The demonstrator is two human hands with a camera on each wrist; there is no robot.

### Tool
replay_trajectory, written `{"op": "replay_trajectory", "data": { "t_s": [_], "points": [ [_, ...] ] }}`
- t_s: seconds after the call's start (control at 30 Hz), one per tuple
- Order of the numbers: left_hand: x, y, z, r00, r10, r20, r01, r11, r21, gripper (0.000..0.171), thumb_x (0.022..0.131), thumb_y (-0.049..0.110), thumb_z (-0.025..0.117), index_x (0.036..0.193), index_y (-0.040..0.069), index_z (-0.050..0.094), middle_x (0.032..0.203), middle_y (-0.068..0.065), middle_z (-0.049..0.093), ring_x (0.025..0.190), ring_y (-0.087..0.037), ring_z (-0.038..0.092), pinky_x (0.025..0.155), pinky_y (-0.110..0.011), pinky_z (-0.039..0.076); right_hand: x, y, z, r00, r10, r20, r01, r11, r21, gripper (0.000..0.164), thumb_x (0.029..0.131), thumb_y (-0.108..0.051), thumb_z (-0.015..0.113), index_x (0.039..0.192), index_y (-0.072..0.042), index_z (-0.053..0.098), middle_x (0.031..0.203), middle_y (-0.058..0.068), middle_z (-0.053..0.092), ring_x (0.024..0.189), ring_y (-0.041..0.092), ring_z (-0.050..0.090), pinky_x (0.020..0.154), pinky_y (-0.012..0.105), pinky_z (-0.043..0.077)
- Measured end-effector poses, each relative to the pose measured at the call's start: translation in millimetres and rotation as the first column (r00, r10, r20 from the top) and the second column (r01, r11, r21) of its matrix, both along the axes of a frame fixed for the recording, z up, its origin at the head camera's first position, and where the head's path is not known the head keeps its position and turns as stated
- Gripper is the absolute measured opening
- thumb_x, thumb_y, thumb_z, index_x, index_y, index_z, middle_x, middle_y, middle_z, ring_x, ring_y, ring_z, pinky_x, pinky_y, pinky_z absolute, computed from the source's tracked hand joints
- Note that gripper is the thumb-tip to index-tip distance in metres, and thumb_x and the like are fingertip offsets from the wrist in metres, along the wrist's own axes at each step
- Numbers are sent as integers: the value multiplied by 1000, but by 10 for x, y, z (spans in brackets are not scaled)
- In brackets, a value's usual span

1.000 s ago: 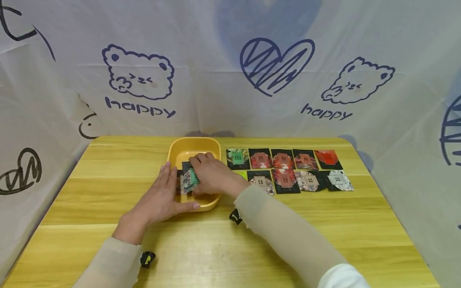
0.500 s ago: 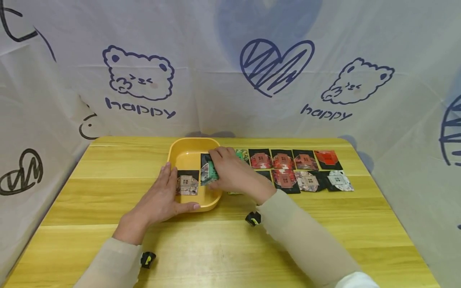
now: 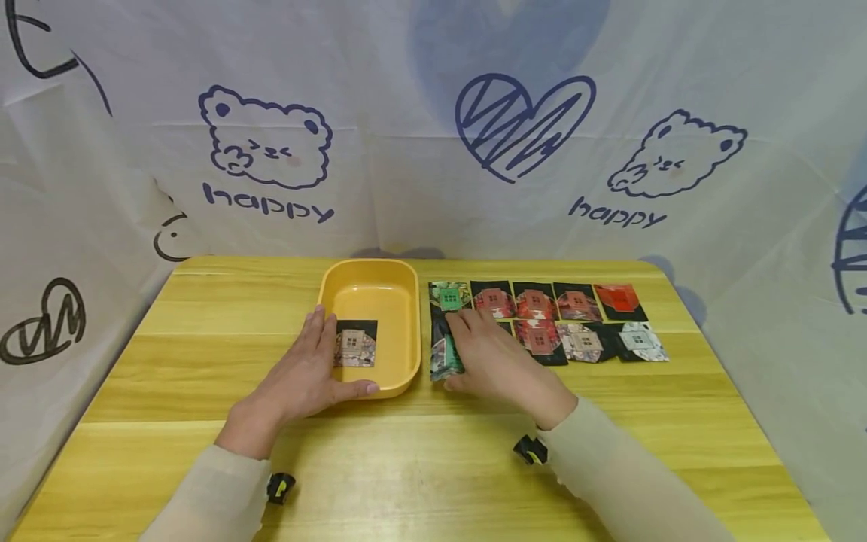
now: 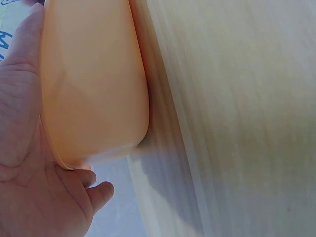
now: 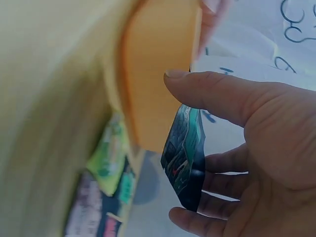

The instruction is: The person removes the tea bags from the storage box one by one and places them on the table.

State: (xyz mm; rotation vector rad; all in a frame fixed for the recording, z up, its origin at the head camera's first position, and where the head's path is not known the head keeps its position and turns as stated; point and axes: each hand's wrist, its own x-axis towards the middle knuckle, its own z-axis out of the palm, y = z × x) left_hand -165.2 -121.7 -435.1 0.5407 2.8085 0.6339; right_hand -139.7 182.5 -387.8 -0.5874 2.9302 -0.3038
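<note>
My left hand (image 3: 294,370) rests on the left side of a yellow plastic tray (image 3: 396,324), its fingers straight along the side and its thumb lying on the near rim. In the left wrist view the palm lies against the tray wall (image 4: 94,79). Inside the tray lies one black sachet with a beige label (image 3: 355,348). To the tray's right, my right hand (image 3: 501,361) pinches a black sachet with a green label (image 3: 443,357) between thumb and fingers. In the right wrist view this sachet (image 5: 183,158) is tilted and partly in front of the tray.
Two rows of sachets (image 3: 535,301) lie to the right of the tray, with red, green and pale labels. My right hand covers part of the near row. A white cloth (image 3: 393,173) with drawings hangs behind the wooden table (image 3: 406,467).
My right hand has lifted the green-labelled sachet out of the tray and carried it right, to the left end of the near row. My left hand has stayed on the tray.
</note>
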Motion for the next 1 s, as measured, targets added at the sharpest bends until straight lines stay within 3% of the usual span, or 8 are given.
{"op": "replay_trajectory", "data": {
  "t_s": [0.27, 0.47, 1.0],
  "points": [
    [6, -9, 4, 1000, 6, 1, -6, 1000, 0, 148, 74, 92, 65, 165, -9, 6, 174, -27, -9, 163, -44, 2, 129, -58, 21, 201, 10, -260, 997, 30, 76, -35, 997, 74, 99, 84, -46, 89, 158, 0, 41, 156, 20, 49, 145, 40, 46, 120, 54, 42],
    [3, -2, -2, 1000, 4, -11, -4, 1000, -12, 148, 75, 92, 64, 165, -10, 6, 174, -28, -9, 163, -44, 2, 129, -58, 21, 268, -6, -396, 994, 52, 99, -62, 992, 108, 99, 82, -48, 90, 157, -1, 45, 155, 18, 51, 141, 36, 50, 118, 50, 45],
    [14, 1, 22, 1000, 11, 9, -11, 1000, 0, 147, 75, 91, 66, 165, -9, 6, 175, -27, -9, 163, -44, 1, 129, -59, 21, 279, -16, -434, 995, 80, 67, -88, 987, 135, 108, 77, -52, 93, 158, 0, 43, 154, 18, 53, 140, 35, 51, 120, 47, 44]
  ]
}}
